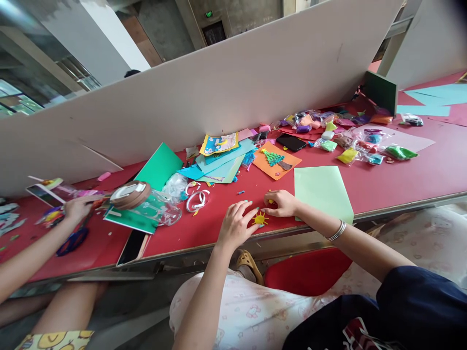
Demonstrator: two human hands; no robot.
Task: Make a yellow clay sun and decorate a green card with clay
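"What are the fingers doing?"
"Left hand (pixel 235 226): spread loosely around a yellow sun (pixel 260 219), not clenched. Right hand (pixel 283 203): curled over a yellow bit (pixel 270 201); I can't tell whether it's gripped."
"Where's the sun?"
"Near the red table's (pixel 386 182) front edge."
"Risks?"
"Pressing fingers might bend its thin rays."

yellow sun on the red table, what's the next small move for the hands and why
I'd probably steady the yellow sun with the left hand and gently straighten its rays with a fingertip of the right hand: it lies flat on the red table, thin rays stick out around its rim, and both hands' fingers are already close beside it.
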